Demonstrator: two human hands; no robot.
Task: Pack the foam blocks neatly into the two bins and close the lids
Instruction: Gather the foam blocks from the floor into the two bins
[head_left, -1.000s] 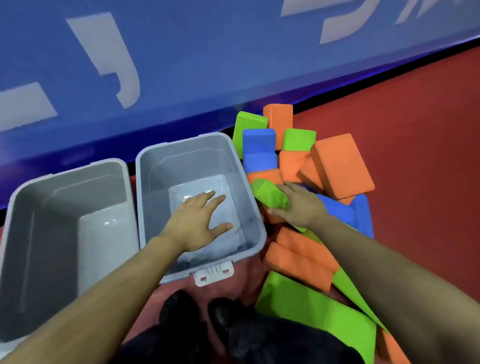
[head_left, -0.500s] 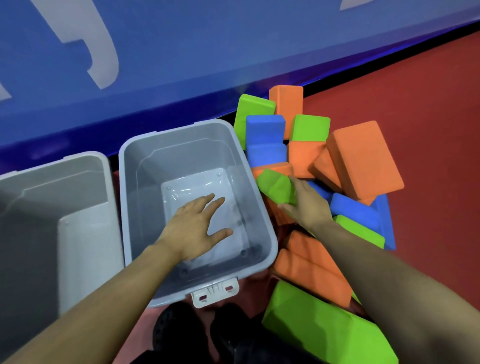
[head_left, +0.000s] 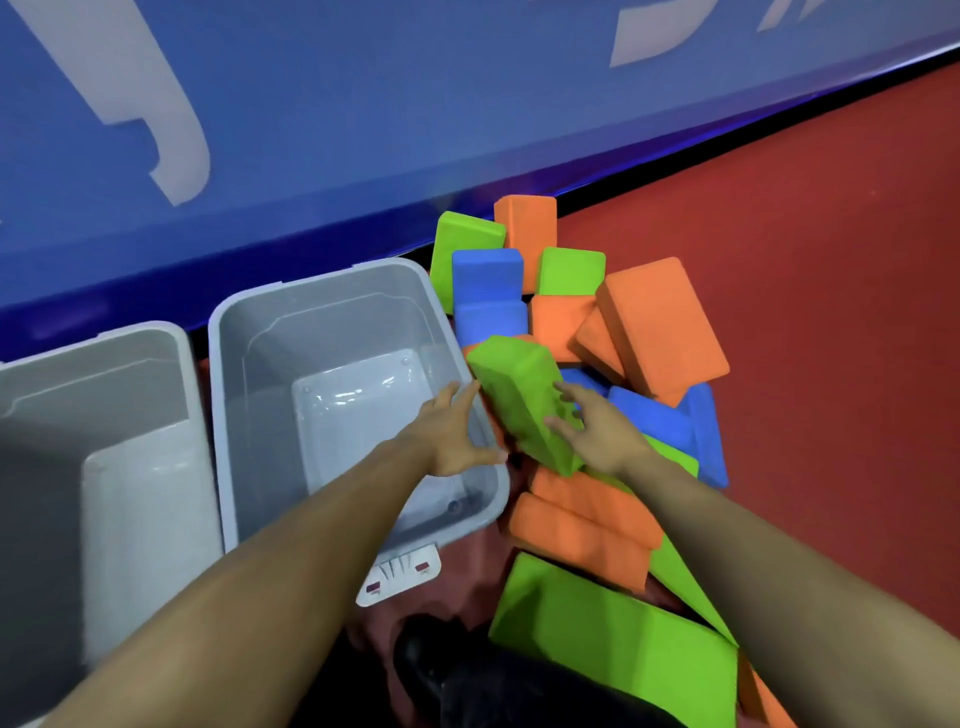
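Two grey bins stand open on the red floor, both with nothing inside: the left bin (head_left: 130, 467) and the right bin (head_left: 234, 395). A pile of orange, blue and green foam blocks (head_left: 654, 332) lies to the right of them. A green foam block (head_left: 519, 400) is tilted up at the right bin's right rim. My right hand (head_left: 597, 431) presses on its right side, fingers spread. My left hand (head_left: 457, 431) reaches over the bin's rim toward the block's left side, fingers apart, about touching it.
A blue padded wall (head_left: 363, 130) with pale markings runs behind the bins and the pile. A white latch (head_left: 400, 577) sticks out at the right bin's near end. Dark shoes (head_left: 441, 670) show at the bottom. Red floor (head_left: 831, 260) stretches to the right.
My right hand has lifted the green block out of the pile and tipped it toward the right bin. My left hand has moved from inside the bin rightward to the block.
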